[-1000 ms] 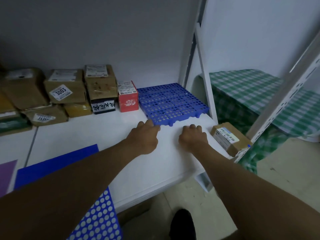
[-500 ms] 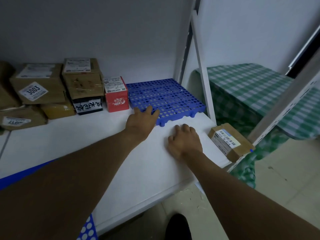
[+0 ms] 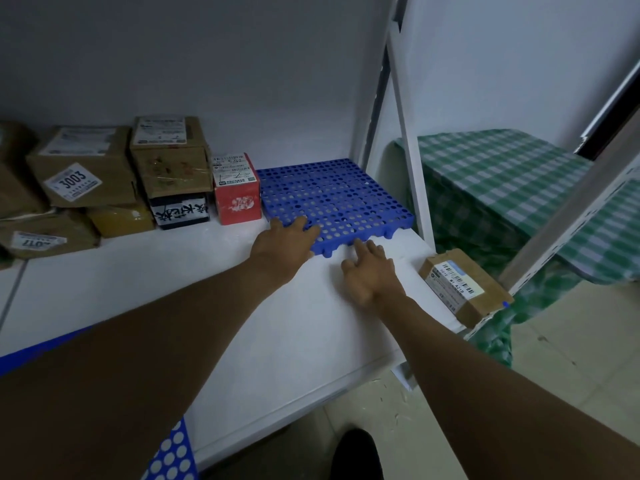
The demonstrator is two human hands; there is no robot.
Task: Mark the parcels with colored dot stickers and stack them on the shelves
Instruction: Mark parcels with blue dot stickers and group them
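The white shelf (image 3: 173,289) is carrying stacked parcels (image 3: 104,174) at back left, a blue perforated mat (image 3: 339,199) at back right, and one labelled parcel (image 3: 462,285) overhanging its right corner. The left hand (image 3: 284,242), fingers spread, is now lying further onto the mat's edge than a moment ago; the right hand (image 3: 369,271), fingers relaxed, is seemingly touching the mat's front rim

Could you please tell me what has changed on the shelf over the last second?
The left hand reached forward onto the blue perforated mat's front edge, and the right hand uncurled, fingertips nearing that edge. The mat, the stacked parcels and the small parcel stayed put.
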